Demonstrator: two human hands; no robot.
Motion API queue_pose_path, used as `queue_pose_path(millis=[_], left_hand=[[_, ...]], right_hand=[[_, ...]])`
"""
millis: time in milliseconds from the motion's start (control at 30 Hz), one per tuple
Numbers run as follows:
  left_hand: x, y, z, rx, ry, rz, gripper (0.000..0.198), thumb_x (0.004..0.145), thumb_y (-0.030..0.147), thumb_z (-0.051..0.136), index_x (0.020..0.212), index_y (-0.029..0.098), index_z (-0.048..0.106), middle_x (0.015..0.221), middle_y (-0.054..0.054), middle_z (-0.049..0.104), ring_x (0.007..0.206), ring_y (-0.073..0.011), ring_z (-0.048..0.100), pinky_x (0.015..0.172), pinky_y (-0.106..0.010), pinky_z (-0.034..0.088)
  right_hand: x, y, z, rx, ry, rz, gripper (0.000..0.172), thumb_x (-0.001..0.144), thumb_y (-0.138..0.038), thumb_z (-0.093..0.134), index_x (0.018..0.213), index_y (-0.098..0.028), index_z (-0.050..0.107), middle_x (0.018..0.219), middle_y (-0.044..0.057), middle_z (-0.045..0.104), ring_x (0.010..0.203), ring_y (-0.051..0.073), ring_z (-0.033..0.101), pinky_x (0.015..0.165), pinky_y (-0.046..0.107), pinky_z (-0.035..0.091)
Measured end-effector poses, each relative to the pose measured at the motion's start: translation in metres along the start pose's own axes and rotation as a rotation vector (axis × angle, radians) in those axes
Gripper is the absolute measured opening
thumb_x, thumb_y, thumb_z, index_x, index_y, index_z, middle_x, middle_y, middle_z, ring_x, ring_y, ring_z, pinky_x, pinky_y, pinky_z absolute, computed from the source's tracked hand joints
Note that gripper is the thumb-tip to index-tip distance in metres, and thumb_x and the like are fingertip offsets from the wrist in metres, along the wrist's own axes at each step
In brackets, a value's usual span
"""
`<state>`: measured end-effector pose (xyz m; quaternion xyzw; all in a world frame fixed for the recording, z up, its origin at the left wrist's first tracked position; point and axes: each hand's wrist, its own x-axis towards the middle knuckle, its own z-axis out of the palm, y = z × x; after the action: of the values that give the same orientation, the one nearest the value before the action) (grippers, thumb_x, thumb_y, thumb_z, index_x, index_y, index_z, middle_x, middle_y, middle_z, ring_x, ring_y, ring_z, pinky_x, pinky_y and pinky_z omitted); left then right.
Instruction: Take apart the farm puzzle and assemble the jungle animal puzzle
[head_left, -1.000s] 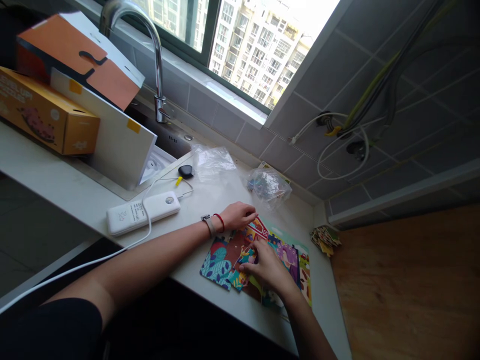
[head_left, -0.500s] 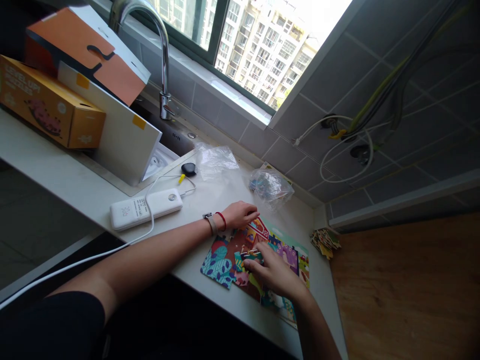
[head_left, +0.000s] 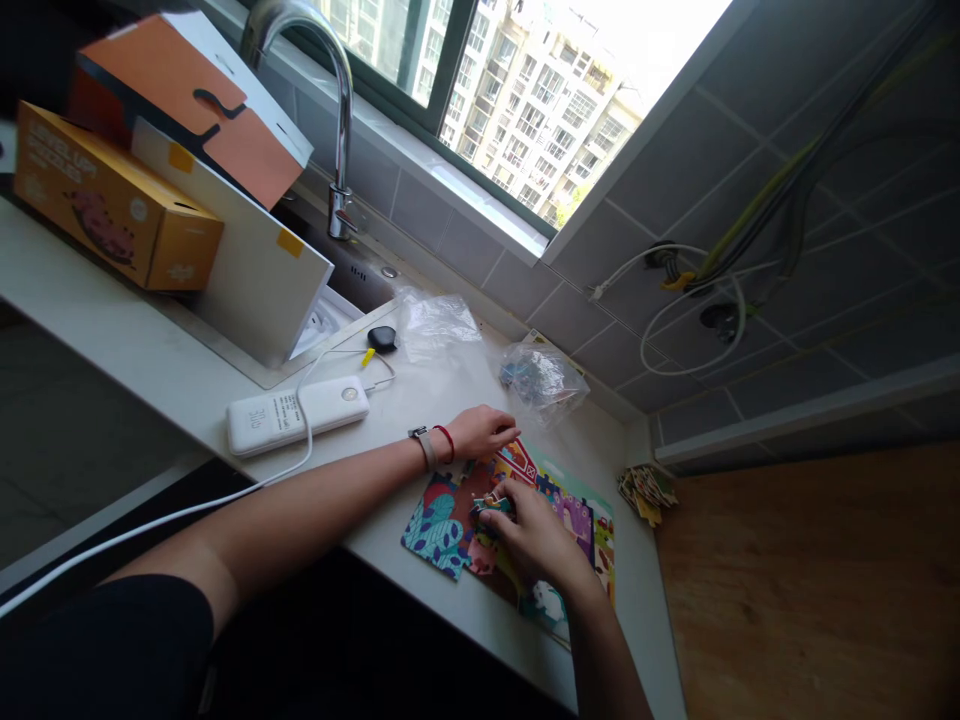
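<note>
A colourful jigsaw puzzle [head_left: 433,530] of joined pieces lies on the white counter, with farm-like pictures and a red barn. My right hand [head_left: 536,535] is over its middle, pinching a small puzzle piece [head_left: 489,506] between thumb and fingers. The piece looks tilted; whether it touches the puzzle beneath, I cannot tell. By the puzzle's upper left edge rests my left hand [head_left: 480,432], its fingers loosely bent and slightly apart, with nothing visible in them. Part of the puzzle is hidden under my right hand and forearm.
A heap of loose puzzle pieces [head_left: 648,494] lies at the counter's right end. Crumpled clear plastic bags [head_left: 551,380] are behind the puzzle. To the left are a white power bank [head_left: 296,415] with a cable, a black case [head_left: 382,339], an orange puzzle box [head_left: 112,205] and the sink [head_left: 367,285].
My right hand has moved a little left and up over the puzzle, with the piece turned in its pinch. My left hand stays by the edge. The view has shifted slightly.
</note>
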<state>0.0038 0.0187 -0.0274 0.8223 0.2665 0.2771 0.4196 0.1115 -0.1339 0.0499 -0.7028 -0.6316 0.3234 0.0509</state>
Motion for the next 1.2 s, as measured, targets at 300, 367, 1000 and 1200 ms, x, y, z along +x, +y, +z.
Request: queue_pose_path(millis=[300,367,1000,1200], left_hand=[[0.014,-0.01,-0.003,-0.256,0.089,-0.175,0.043,0.098,0.04,0.042,0.091,0.011,0.074,0.068,-0.003,0.068,0.054,-0.013,0.054,0.054,-0.023,0.043],[0.014,-0.011,-0.002,-0.284,0.098,-0.185,0.042,0.096,0.041,0.046,0.089,0.012,0.075,0.067,-0.002,0.068,0.055,-0.013,0.055,0.055,-0.023,0.043],[0.013,-0.008,-0.002,-0.318,0.117,-0.199,0.033,0.092,0.036,0.052,0.082,0.013,0.074,0.067,-0.002,0.067,0.062,-0.015,0.059,0.063,-0.024,0.046],[0.013,-0.009,-0.003,-0.284,0.109,-0.181,0.033,0.093,0.034,0.051,0.08,0.014,0.074,0.065,-0.001,0.066,0.063,-0.0147,0.059,0.064,-0.024,0.045]], right_hand=[[0.039,0.001,0.006,-0.001,0.04,-0.032,0.068,0.067,-0.027,0.088,0.128,-0.02,0.059,0.131,0.012,0.054,0.117,0.028,0.061,0.099,0.038,0.05],[0.041,0.001,0.006,-0.028,0.037,-0.023,0.071,0.064,-0.028,0.089,0.127,-0.019,0.059,0.129,0.012,0.056,0.117,0.029,0.06,0.099,0.04,0.05],[0.014,-0.003,-0.011,0.269,-0.133,0.011,0.031,0.069,-0.035,0.084,0.081,-0.021,0.058,0.081,0.0,0.067,0.08,0.023,0.065,0.07,0.031,0.051],[0.0,-0.033,0.034,-0.006,0.042,0.09,0.055,0.07,-0.02,0.084,0.119,-0.022,0.059,0.126,0.01,0.059,0.105,0.025,0.066,0.094,0.035,0.051]])
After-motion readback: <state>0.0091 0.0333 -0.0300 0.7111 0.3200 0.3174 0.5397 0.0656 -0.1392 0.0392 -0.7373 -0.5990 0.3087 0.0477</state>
